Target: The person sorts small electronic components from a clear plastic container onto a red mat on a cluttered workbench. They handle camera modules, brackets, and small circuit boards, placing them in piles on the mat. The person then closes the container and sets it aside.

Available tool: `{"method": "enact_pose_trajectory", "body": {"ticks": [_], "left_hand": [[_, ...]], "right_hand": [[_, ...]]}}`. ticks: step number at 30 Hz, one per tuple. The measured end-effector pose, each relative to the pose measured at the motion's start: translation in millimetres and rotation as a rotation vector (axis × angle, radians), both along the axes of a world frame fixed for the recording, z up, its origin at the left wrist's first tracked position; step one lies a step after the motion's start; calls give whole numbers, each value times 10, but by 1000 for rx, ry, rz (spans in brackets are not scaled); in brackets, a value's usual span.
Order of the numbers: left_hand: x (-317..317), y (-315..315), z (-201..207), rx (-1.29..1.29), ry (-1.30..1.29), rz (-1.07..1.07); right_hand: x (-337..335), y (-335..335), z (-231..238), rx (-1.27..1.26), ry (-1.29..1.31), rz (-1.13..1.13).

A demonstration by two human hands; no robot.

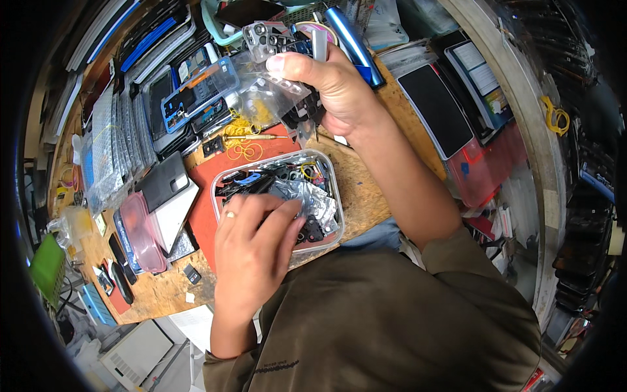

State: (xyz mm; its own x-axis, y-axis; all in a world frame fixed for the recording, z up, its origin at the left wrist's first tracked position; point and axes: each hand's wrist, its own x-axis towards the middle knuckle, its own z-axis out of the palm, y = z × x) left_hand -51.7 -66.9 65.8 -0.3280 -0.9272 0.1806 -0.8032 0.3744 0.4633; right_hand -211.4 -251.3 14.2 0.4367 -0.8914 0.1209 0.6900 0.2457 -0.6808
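Observation:
My right hand [343, 88] is raised over the bench, its thumb pressed across a bunch of clear plastic bags [268, 91] with small dark parts and camera-lens frames [264, 40]. Below it stands a clear plastic box [341, 209], filled with small phone parts and crumpled silver bags [320, 208]. My left hand [251, 235] reaches into that box from its near side. Its fingers are bent and drawn together over the contents; whatever lies between the fingertips is hidden.
An orange-red mat [204, 186] lies under the box. Beyond it are a screwdriver [258, 137] and yellow string [243, 125]. To the left are a pink case [144, 238] and stacked bubble-wrapped panels [114, 147]; a blue cylinder [356, 49] and a black-screened tablet [436, 111] lie right.

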Motion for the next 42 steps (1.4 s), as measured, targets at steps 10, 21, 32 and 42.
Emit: {"method": "enact_pose_trajectory", "body": {"ticks": [10,21,32,42], "left_hand": [[119,-253,-16,12,-243,-162],[-50,-272,1,89,-172,-273],[547,-92,0,6,54,-166],[572,28,-103,-629,-213,-374]], "right_hand": [[-27,-61,-56,6,1,-49],[-12,-70,-79,-36,43,-52],[80,-177,-194,-57,-40,-52],[-28,-129,-130,-48,41,-107]]}}
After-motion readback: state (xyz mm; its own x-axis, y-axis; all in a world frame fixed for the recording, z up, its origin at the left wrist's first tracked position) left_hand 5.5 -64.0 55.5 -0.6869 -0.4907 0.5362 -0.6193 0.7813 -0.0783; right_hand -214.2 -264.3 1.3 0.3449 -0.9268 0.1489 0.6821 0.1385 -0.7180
